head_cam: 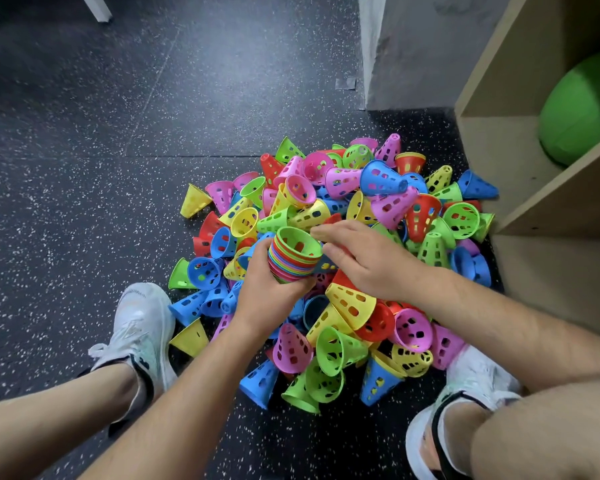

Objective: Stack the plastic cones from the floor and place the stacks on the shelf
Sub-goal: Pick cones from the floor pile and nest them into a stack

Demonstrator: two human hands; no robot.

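A big pile of perforated plastic cones [381, 188] in pink, yellow, green, blue and red lies on the dark speckled floor [84, 168] between my feet. My left hand [264, 296] grips a stack of nested cones [293, 259] from below, with a green cone on top, its wide mouth facing up. My right hand [364, 258] hovers just right of the stack, fingers relaxed and stretched toward the stack's rim; it holds nothing that I can see. The wooden shelf [520, 161] stands at the right.
A green ball [582, 109] sits in the shelf's compartment. A grey wall corner [395, 57] rises behind the pile. My white shoes [142, 334] flank the pile on both sides, the right one [465, 389] touching loose cones. White furniture legs [97, 8] stand at the far left.
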